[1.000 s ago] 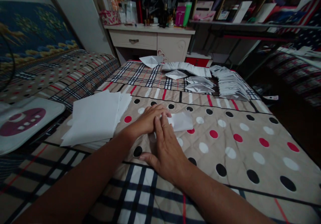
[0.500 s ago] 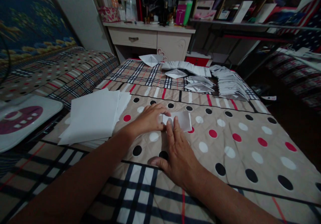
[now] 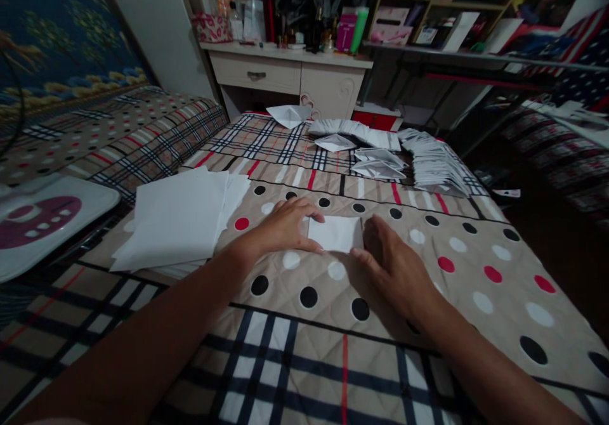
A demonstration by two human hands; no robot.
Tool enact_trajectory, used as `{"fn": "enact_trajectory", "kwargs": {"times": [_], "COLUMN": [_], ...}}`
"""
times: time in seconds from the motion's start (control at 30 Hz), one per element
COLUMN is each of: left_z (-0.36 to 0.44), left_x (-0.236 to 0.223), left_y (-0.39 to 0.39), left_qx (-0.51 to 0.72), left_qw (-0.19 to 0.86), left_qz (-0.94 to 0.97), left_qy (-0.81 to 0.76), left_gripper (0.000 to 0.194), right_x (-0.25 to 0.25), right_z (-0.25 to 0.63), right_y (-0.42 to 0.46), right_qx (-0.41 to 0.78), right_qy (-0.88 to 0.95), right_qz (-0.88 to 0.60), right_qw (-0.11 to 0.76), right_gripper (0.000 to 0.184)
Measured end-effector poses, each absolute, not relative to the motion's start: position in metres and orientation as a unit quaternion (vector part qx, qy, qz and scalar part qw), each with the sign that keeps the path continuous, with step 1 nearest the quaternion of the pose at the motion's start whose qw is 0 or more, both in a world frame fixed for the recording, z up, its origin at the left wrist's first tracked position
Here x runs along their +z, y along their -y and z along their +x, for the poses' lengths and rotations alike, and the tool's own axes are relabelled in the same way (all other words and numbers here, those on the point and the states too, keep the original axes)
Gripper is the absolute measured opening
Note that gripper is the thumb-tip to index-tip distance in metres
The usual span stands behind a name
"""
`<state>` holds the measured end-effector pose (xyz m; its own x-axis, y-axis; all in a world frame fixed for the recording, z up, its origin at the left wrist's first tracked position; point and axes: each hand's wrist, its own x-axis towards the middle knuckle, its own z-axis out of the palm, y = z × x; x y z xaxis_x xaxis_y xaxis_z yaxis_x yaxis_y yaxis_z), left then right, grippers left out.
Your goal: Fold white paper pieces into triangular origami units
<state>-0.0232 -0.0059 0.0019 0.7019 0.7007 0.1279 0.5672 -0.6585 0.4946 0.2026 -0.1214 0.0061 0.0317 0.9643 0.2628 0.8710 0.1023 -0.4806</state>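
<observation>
this is a bedroom in someone's home, by the look of it. right in front of me a quilted bed cover (image 3: pixel 316 355), all spots and plaid, is spread wide, and matching cloth (image 3: pixel 76 134) runs off to the left. beyond it stands a pale dresser (image 3: pixel 330 89), its top crowded with bottles (image 3: pixel 235 24), a purple box (image 3: pixel 346 30) and a green tube (image 3: pixel 359 30). open shelves (image 3: pixel 440 4) alongside are crammed with household odds and ends.
</observation>
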Motion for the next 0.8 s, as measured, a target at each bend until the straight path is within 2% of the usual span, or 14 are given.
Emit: {"fn": "enact_trajectory", "kwargs": {"times": [0.13,0.2,0.3,0.37,0.43,0.5,0.6,0.7,0.8], "left_z": [-0.024,-0.025,-0.027,-0.028,-0.029,-0.03,-0.031,-0.031,-0.029], "left_x": [0.003,0.005,0.008,0.01,0.011,0.01,0.009,0.01,0.008], "left_y": [0.006,0.007,0.008,0.008,0.007,0.006,0.005,0.005,0.006], "left_qx": [0.139,0.129,0.12,0.116,0.111,0.106,0.103,0.105,0.112], "left_qw": [0.207,0.206,0.212,0.217,0.222,0.227,0.23,0.227,0.222], "left_qz": [0.904,0.908,0.912,0.913,0.913,0.914,0.915,0.915,0.915], "left_qy": [-0.347,-0.341,-0.33,-0.326,-0.323,-0.319,-0.315,-0.318,-0.319], "left_gripper": [0.07,0.074,0.073,0.071,0.07,0.072,0.075,0.074,0.073], "right_x": [0.012,0.005,-0.004,-0.005,-0.002,0.0,-0.002,-0.007,-0.008], "right_z": [0.206,0.206,0.205,0.204,0.201,0.198,0.194,0.195,0.196], "right_y": [0.09,0.078,0.074,0.079,0.087,0.092,0.094,0.09,0.087], "right_qx": [0.2,0.235,0.253,0.243,0.201,0.136,0.066,0.057,0.048], "right_qy": [0.585,0.548,0.514,0.56,0.665,0.762,0.811,0.813,0.81], "right_qz": [-0.719,-0.712,-0.676,-0.621,-0.546,-0.487,-0.476,-0.479,-0.481], "right_qw": [0.318,0.37,0.464,0.491,0.469,0.405,0.334,0.326,0.331], "right_gripper": [0.06,0.054,0.05,0.051,0.057,0.061,0.043,0.023,0.015]}}
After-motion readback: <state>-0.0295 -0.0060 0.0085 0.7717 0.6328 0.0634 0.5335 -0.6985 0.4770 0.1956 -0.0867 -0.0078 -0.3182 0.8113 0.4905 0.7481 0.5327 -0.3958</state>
